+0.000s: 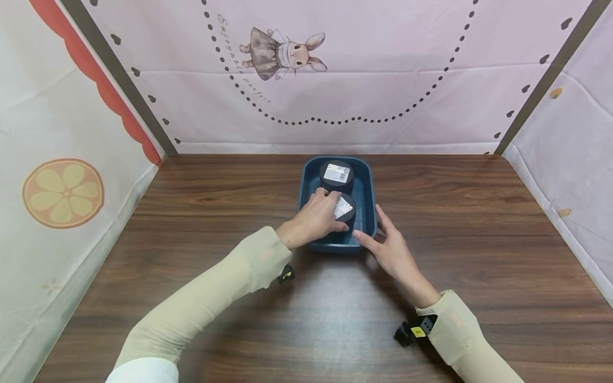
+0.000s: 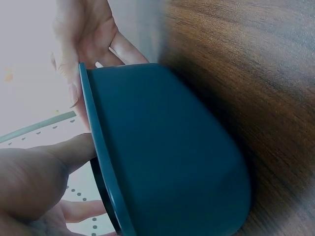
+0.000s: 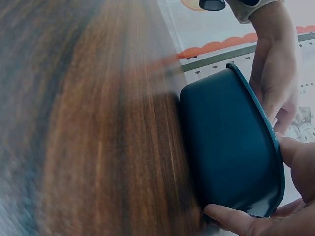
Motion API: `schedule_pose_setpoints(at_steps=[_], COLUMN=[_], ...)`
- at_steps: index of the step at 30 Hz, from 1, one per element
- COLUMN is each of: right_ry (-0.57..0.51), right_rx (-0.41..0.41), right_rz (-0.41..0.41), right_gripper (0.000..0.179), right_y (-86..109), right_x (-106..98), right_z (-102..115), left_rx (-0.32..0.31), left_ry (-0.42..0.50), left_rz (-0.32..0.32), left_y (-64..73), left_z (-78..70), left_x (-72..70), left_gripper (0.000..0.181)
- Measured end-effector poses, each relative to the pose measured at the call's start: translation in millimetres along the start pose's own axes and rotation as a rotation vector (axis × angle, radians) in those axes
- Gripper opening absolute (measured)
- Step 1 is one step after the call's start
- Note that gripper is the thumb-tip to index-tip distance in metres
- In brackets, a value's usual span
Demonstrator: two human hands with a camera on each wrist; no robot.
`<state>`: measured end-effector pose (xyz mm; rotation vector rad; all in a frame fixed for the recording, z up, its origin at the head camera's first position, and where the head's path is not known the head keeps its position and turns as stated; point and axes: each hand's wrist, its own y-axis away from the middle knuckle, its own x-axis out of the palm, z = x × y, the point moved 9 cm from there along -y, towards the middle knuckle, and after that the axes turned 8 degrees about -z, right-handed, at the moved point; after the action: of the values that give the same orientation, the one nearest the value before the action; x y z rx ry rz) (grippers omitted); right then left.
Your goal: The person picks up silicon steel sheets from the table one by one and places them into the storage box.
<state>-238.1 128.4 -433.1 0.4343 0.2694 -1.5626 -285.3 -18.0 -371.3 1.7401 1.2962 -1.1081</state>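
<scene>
A deep blue rectangular bin (image 1: 369,186) stands on the table with two round black tubs inside, both with silver-and-white labels on top. The far tub (image 1: 337,173) sits at the back of the bin. My left hand (image 1: 316,217) reaches over the bin's left side and grips the near tub (image 1: 346,208), thumb on the near side and fingers on the far side. At the bin's right near corner, my right hand (image 1: 390,246) holds the wall, thumb at the rim and fingers outside. In the left wrist view, the bin's wall (image 2: 157,147) hides most of the near tub.
The brown wooden table (image 1: 215,197) spreads around the bin. Printed cloth walls (image 1: 383,96) rise behind it and at both sides, with the back one close to the bin's far end. Small dark cameras are strapped to both sleeved wrists.
</scene>
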Motion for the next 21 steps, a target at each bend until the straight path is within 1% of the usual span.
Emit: schedule_pose_setpoints(at_steps=[7,11,14,17,21], right_ry=[0.002,0.001,0.002,0.012,0.049], right_rx=[0.005,0.006,-0.004,-0.013,-0.005], right_rz=[0.003,0.005,0.003,-0.001,-0.006], right_gripper=[0.09,0.09,0.09,0.091,0.091], right_y=[1.1,0.7,0.4,0.0,1.3], right_x=[0,1,1,-1,-10], right_z=[0,0,0,1,3], left_rx=[0.003,-0.01,-0.016,-0.002,0.044], left_ry=[0.009,0.039,0.07,0.108,0.166], left_rz=[0.001,0.007,0.005,-0.035,-0.142], left_y=[1.6,2.6,3.7,4.3,8.3], left_z=[0.8,3.1,5.4,7.8,14.8], left_x=[0.0,-0.6,-3.6,-12.2,-32.4], left_gripper=[0.081,0.084,0.086,0.081,0.066])
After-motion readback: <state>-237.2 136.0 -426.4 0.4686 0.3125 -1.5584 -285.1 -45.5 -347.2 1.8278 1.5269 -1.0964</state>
